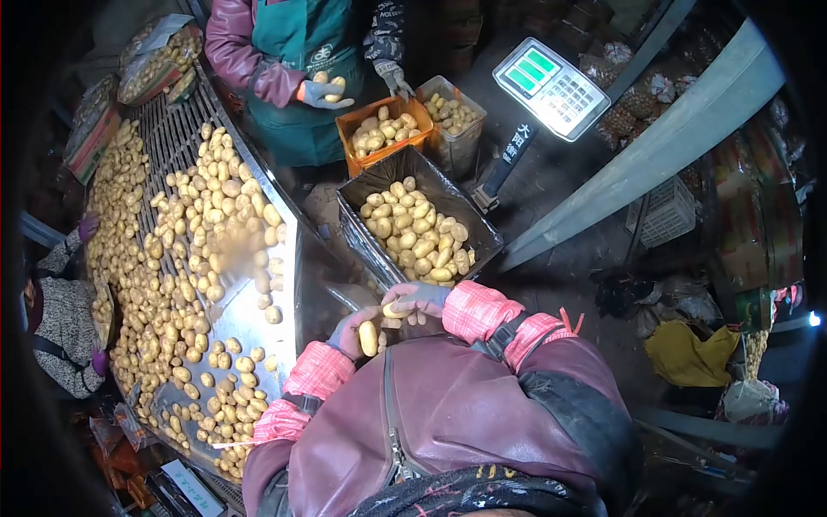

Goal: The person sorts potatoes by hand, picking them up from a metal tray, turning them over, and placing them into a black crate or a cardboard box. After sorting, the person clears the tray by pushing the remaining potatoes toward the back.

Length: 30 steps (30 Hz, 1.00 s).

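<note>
My left hand (pixel 349 333), in a light glove, is closed around a potato (pixel 369 339) close to my chest. Just above and to its right, my right hand (pixel 420 299) has its fingers bent over another potato (pixel 394 311). Both hands are at the near edge of a box lined with black plastic (pixel 351 226), which holds a heap of potatoes (pixel 418 226). To the left, many loose potatoes (pixel 198 207) cover the sorting table (pixel 244 323), whose metal edge runs beside the box.
Across from me a person in a green apron (pixel 297 129) holds potatoes over an orange crate (pixel 351 155). Beside it stand a pale bin (pixel 465 142) and a digital scale (pixel 551 88). A slanting metal beam (pixel 655 129) crosses the right. Another person (pixel 69 327) is at the table's far left.
</note>
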Motion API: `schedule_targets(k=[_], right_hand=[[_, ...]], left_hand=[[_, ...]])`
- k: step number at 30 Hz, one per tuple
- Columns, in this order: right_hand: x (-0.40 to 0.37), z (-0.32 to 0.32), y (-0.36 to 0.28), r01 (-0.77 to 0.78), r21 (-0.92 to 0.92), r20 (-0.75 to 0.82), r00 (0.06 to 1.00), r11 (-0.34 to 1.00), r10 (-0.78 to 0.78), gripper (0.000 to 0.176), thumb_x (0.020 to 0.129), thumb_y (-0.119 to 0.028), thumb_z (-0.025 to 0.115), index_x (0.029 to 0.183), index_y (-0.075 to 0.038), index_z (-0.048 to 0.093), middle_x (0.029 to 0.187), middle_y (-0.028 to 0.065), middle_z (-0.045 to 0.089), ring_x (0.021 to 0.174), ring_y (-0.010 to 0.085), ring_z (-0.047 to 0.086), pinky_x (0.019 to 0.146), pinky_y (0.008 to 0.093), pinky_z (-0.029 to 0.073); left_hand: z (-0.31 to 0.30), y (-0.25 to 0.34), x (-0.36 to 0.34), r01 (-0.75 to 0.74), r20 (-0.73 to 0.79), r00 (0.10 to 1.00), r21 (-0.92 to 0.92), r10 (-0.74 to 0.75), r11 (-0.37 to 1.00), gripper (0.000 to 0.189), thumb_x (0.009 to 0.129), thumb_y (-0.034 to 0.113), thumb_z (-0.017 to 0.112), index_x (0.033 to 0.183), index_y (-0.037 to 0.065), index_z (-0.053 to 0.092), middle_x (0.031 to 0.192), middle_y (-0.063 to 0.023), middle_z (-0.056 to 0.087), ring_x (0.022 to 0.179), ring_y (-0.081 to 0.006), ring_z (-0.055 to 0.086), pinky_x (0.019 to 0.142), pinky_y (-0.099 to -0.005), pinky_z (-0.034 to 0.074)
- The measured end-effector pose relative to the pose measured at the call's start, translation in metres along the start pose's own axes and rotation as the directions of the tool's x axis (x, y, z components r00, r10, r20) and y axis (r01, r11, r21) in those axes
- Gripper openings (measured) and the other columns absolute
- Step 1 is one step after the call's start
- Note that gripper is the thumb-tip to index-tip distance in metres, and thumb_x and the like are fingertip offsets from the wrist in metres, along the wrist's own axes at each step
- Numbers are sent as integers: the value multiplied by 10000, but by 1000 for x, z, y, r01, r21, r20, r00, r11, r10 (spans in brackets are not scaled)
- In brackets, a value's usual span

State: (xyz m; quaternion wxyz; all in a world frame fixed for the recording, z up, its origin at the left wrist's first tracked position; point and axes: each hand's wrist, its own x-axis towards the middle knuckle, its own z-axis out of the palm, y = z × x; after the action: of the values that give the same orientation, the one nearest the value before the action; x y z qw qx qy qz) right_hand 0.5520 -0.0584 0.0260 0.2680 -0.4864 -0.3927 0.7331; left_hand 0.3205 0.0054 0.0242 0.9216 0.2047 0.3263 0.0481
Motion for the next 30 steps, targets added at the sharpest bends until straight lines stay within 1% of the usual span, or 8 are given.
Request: schedule_targets(k=[10, 13, 16, 17, 19, 23, 27, 30], right_hand=[[-32, -65, 6, 155, 186, -207, 971, 970, -115, 361, 866, -203, 730, 1185, -75, 620, 823, -18, 573, 599, 32, 477, 474, 208, 376], [-39, -106, 26, 98, -656, -444, 752, 748, -487, 320, 836, -156, 708, 1151, -145, 654, 984, 47, 610, 816, 140, 579, 708, 310, 492], [-52, -105, 13, -237, -884, -466, 516, 403, -718, 347, 813, -123, 689, 1159, -146, 659, 1080, 104, 606, 961, 196, 615, 844, 364, 508], [-44, -103, 17, -104, -846, -489, 543, 523, -683, 402, 804, -276, 694, 1188, -164, 663, 1143, 122, 648, 1050, 326, 620, 906, 422, 500], [-34, -71, 12, 207, -315, -476, 810, 926, -343, 483, 883, -360, 684, 1318, -171, 595, 1209, 76, 636, 1070, 248, 616, 914, 408, 486], [-8, -27, 14, 125, 332, -143, 986, 935, -81, 574, 962, -290, 638, 1450, -75, 424, 1230, 88, 567, 1108, 181, 578, 888, 323, 510], [-5, -12, 18, 105, 291, -128, 989, 951, -70, 469, 943, -333, 609, 1307, -52, 516, 982, 47, 626, 770, 119, 615, 618, 237, 518], [3, -20, 40, 87, 199, -77, 994, 976, -73, 418, 933, -327, 609, 1250, -60, 553, 902, 44, 630, 701, 112, 603, 555, 234, 496]], left_hand=[[-20, -7, 6, -44, -14, 999, -47, 44, 998, 392, 974, 325, 530, 1211, 15, 574, 1053, -189, 695, 658, -279, 617, 608, -405, 521], [-30, -7, 8, -30, 2, 1000, -132, 31, 991, 370, 977, 328, 525, 1173, 19, 581, 1045, -186, 694, 678, -299, 621, 630, -427, 526], [-22, -2, 8, -68, -6, 998, -195, 68, 978, 359, 984, 340, 516, 1131, 20, 584, 1031, -181, 693, 750, -317, 636, 686, -443, 540], [-16, 1, 10, -107, -19, 994, -193, 105, 975, 360, 986, 346, 513, 1121, 19, 582, 1022, -181, 692, 777, -322, 640, 709, -446, 543], [-13, 5, 14, -191, 66, 976, -184, 206, 964, 420, 994, 376, 516, 1211, 19, 558, 1124, -177, 667, 950, -327, 648, 828, -454, 549], [29, 21, 2, -275, 83, 959, 22, 272, 961, 508, 1010, 389, 507, 1384, 46, 475, 1301, -166, 581, 1174, -313, 587, 995, -485, 492], [12, 25, 0, -411, 173, 904, 94, 392, 907, 512, 1005, 308, 570, 1409, 23, 432, 1331, -121, 560, 1177, -241, 562, 970, -336, 476], [-14, 41, -10, -406, -135, 659, 764, 740, 501, 438, 971, 192, 612, 1347, -7, 510, 1315, -122, 578, 1194, -252, 552, 1001, -348, 454]])
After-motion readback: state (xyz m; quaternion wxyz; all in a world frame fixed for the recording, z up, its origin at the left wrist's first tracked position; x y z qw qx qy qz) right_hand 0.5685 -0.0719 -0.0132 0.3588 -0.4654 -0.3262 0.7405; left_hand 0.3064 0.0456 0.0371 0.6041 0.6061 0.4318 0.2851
